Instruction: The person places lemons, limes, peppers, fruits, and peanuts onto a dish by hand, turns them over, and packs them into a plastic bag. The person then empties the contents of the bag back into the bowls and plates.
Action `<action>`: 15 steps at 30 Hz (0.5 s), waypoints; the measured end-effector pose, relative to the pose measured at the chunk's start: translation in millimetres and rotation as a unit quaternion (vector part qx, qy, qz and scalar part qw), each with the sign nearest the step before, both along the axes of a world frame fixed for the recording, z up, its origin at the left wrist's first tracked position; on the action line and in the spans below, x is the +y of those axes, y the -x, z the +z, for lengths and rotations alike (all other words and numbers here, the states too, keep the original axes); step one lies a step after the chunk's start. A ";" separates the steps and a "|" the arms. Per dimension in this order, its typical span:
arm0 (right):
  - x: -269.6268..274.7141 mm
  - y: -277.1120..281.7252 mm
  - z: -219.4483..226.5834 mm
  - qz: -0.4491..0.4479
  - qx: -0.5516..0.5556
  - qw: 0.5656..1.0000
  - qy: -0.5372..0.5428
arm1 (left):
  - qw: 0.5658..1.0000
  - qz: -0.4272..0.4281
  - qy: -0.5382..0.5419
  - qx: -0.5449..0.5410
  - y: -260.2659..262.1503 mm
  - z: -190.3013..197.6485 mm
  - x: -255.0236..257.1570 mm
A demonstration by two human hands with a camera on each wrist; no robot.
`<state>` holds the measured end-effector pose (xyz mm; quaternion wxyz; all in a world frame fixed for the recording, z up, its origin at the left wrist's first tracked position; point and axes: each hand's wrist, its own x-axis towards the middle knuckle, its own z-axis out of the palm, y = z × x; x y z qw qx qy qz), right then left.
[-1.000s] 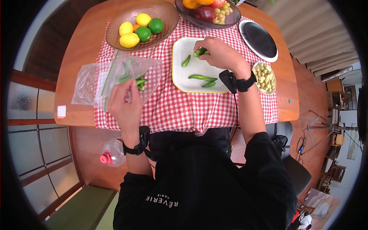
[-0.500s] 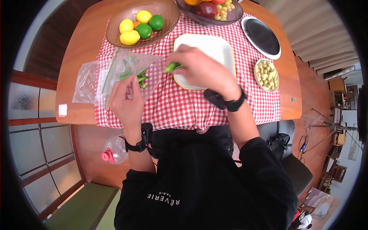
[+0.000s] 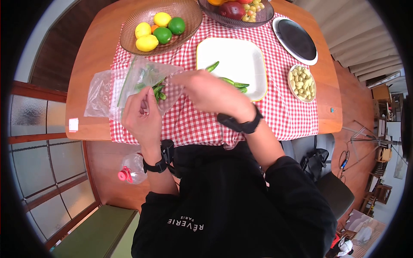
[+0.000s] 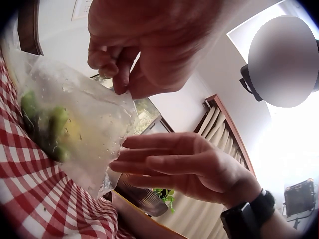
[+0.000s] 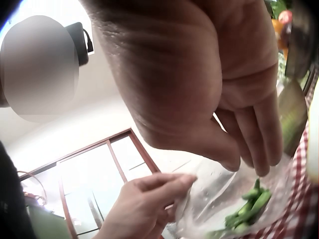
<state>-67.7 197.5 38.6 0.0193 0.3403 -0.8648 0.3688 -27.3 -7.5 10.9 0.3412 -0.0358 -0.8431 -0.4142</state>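
L hand (image 3: 142, 114): forearm straight out fr. the body, thumb & fingertips pinching the edge of a clear zip bag (image 3: 137, 71). R hand (image 3: 215, 94): forearm angled in across the front, palm low, fingers straight & close together, nothing seen in them; tips at the bag's side, just R of L hand. Can't tell if they touch it.

Green peppers (image 5: 249, 206) lie in the bag, below R fingertips & just beyond L hand. More peppers (image 3: 213, 66) sit in the white tray (image 3: 256, 81), beyond R hand & partly hidden by it.

Worktop (image 3: 88, 69): wood, red/white checked cloth (image 3: 189, 124) under both hands. Peanuts (image 3: 302, 84) well R of R hand; fruit bowl (image 3: 129, 36) w/ lemons & limes beyond L hand.

Room: glass panes (image 3: 30, 159) far L of L hand, capped bottle (image 3: 137, 170) on floor nr L wrist, curtain (image 3: 340, 30) far R of R hand.
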 end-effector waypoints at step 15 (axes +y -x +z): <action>71.8 52.8 -4.7 -0.091 0.008 0.956 -0.279 | 1.000 -0.003 0.027 0.008 -0.4 -1.2 2.9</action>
